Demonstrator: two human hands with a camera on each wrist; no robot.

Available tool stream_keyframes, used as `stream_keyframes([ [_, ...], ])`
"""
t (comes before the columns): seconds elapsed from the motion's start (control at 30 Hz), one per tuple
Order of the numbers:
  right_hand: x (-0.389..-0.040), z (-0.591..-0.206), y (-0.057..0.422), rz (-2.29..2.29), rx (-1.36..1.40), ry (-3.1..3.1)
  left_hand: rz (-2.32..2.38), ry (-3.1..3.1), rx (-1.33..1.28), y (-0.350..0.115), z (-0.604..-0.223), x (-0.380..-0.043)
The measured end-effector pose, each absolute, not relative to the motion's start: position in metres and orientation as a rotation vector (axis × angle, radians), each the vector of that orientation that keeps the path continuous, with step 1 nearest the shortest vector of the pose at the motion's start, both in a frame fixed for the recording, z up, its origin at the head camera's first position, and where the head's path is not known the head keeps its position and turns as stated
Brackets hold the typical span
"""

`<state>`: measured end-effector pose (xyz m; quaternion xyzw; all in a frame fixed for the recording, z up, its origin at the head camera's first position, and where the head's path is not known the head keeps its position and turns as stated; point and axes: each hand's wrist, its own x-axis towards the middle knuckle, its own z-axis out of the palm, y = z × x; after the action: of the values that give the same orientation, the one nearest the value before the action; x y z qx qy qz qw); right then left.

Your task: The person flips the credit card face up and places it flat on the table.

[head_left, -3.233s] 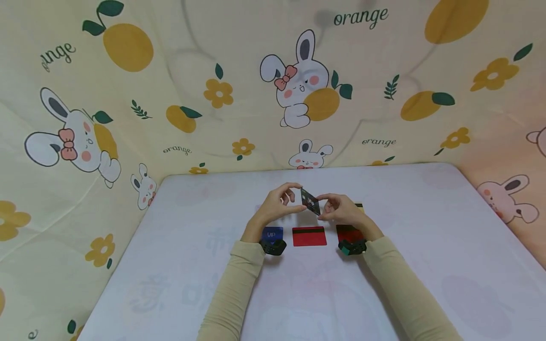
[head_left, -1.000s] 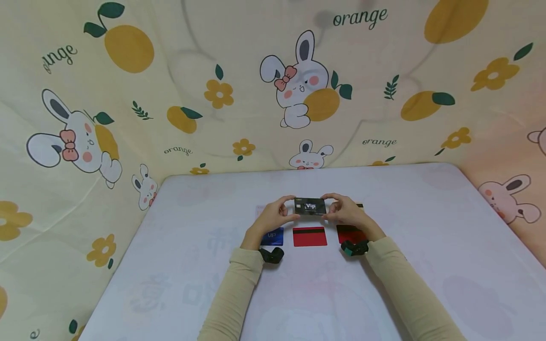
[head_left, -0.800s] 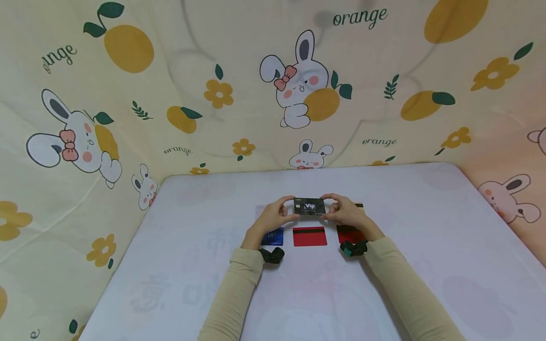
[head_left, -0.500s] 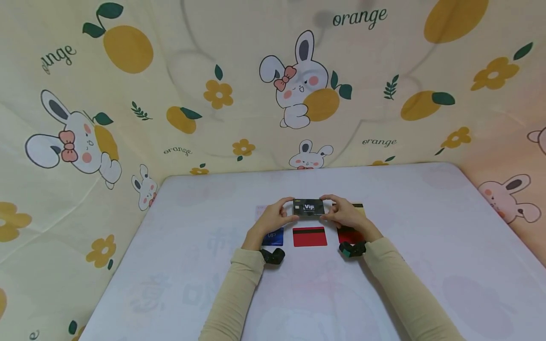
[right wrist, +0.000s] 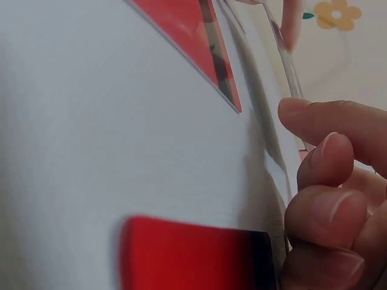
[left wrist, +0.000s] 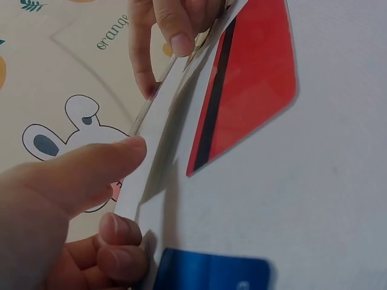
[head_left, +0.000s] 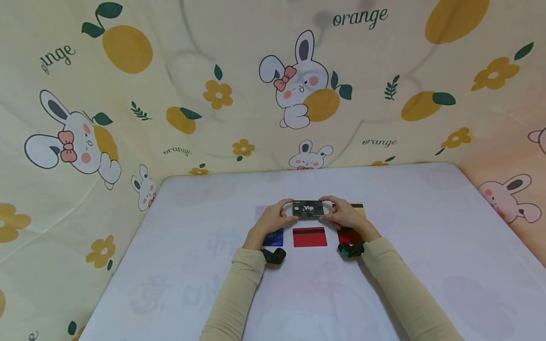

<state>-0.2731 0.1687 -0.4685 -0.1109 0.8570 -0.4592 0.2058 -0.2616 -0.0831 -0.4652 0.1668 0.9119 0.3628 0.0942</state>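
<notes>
A black bank-style card marked "Vip" is held up with its printed face toward the head camera. My left hand grips its left end between thumb and index finger. At the opposite end, the thumb and index finger of my right hand pinch the card. Both wrist views catch the card nearly edge-on. Just nearer than it, a red card with a black stripe lies flat. Beside the left wrist is a blue VIP card, partly covered by the hand.
Partly hidden by the right hand are a gold card with a dark stripe and another red card. A pale card shows behind the left hand. All lie on the white table, backed by a printed cloth.
Earlier the black card was higher and turned at an angle. It then came round to face the head camera, and since has lowered slightly with both hands still gripping it.
</notes>
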Motion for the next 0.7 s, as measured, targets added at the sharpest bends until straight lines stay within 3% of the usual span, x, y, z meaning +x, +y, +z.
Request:
stream_keyframes([
  [0.7, -0.2768, -0.4687, 0.1617, -1.154, -0.178, 2.409, 0.915, 2.759, 0.396, -0.0793, -0.4654, -0.2626],
])
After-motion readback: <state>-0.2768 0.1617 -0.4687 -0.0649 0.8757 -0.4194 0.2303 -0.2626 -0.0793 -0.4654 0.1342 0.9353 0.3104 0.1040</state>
